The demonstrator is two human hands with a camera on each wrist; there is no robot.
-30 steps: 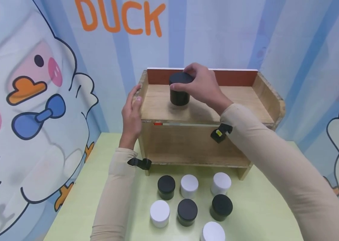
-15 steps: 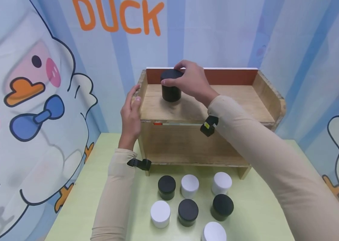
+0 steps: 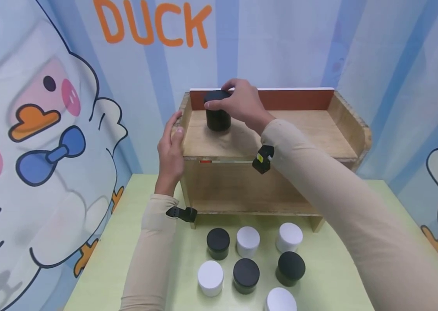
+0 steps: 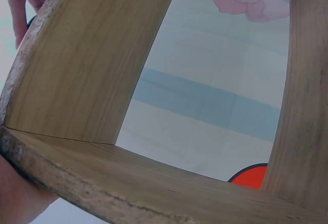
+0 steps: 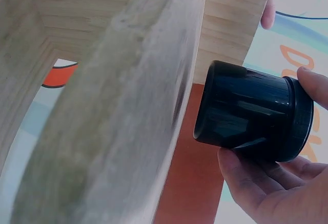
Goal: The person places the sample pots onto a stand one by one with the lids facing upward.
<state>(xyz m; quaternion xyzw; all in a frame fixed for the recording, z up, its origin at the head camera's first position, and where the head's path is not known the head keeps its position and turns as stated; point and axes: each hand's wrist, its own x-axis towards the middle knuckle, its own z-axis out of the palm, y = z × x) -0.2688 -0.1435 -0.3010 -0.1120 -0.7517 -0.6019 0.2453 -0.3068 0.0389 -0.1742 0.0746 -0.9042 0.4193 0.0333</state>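
A black lidded jar (image 3: 218, 119) is upright at the left of the wooden shelf unit's (image 3: 281, 134) top board, its base close over the wood. My right hand (image 3: 244, 103) grips it near the lid, thumb on the near side and fingers behind. In the right wrist view the jar (image 5: 251, 114) shows its smooth glossy side, with thumb and fingertips around the lid end. My left hand (image 3: 170, 155) rests against the unit's left side panel, fingers fairly straight along it and fingertips at its upper edge. The left wrist view mostly shows the unit's lower compartment (image 4: 92, 65).
On the green table (image 3: 102, 246) before the unit stand several jars, among them a black jar (image 3: 217, 243), a white jar (image 3: 210, 277) and another white jar (image 3: 290, 236). The top board has raised side panels and a red-brown back strip (image 3: 296, 100). A printed curtain (image 3: 281, 43) hangs behind.
My right hand has moved left with the black jar along the top board, more slowly in the last half second. My left hand stays at the side panel. The table jars stay put.
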